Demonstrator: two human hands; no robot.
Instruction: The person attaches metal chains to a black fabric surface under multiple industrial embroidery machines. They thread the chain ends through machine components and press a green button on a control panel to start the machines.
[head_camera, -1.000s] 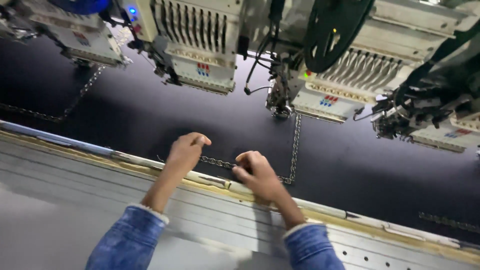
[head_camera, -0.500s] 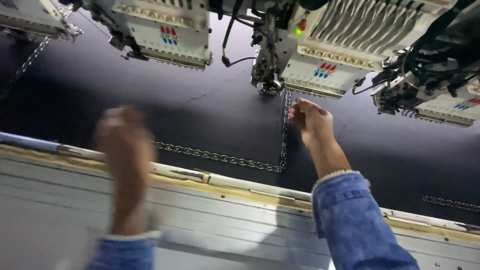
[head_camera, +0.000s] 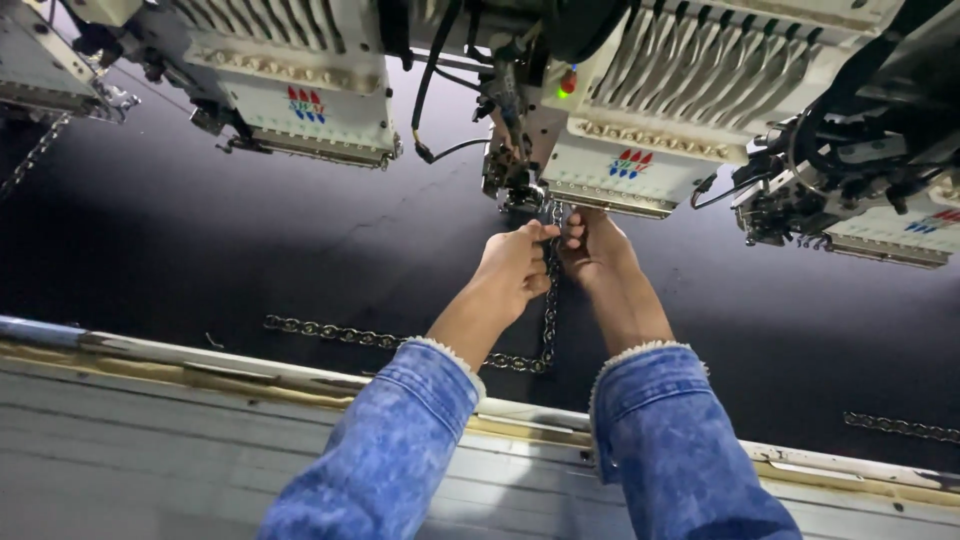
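Observation:
Both my hands reach across black fabric (head_camera: 250, 250) to the needle area under the middle embroidery head (head_camera: 620, 150). My left hand (head_camera: 512, 268) has thumb and forefinger pinched together at the top of a stitched silver chain line (head_camera: 549, 300). My right hand (head_camera: 597, 250) is beside it, almost touching, with its fingers curled shut just below the needle (head_camera: 520, 195). Anything held between the fingers is too small to see. Blue denim sleeves cover both forearms.
A second embroidery head (head_camera: 310, 100) hangs at the left and a third (head_camera: 870, 200) at the right, with black cables between them. The chain stitching (head_camera: 340, 331) turns left along the fabric. A grey metal frame rail (head_camera: 150, 360) runs along the near edge.
My left hand has moved from the frame rail up to the needle area and joined my right hand. The view has shifted closer to the middle head.

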